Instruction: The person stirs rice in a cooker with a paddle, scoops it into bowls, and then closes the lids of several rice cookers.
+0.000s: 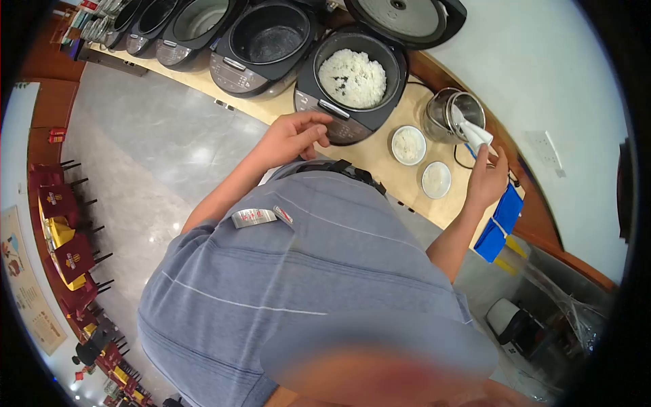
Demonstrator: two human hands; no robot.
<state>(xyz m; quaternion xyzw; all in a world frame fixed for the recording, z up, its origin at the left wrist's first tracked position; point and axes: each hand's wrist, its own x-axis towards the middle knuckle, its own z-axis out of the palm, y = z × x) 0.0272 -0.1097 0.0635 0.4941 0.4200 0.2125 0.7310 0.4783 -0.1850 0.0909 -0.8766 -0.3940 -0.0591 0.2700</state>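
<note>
An open rice cooker [330, 117] holds a mound of white rice [352, 78], its lid tilted back. My left hand [298, 138] is beside the cooker's front panel, fingers loosely bent and apart, with nothing in them. At the right, my right hand [489, 178] has its fingertips on the handle end of a white rice paddle [476, 133]. The paddle's other end leans inside a metal pot [437, 115]. Between my hands stand two small white bowls: one bowl [408, 145] contains rice, and the nearer bowl [436, 180] has pale contents I cannot make out.
More open rice cookers [270, 34] line the counter to the left. A folded blue cloth or packet [500, 222] lies at the counter's right end, near a black cord. A wall socket [544, 149] is on the right wall. Dark red chairs [73, 261] stand at far left.
</note>
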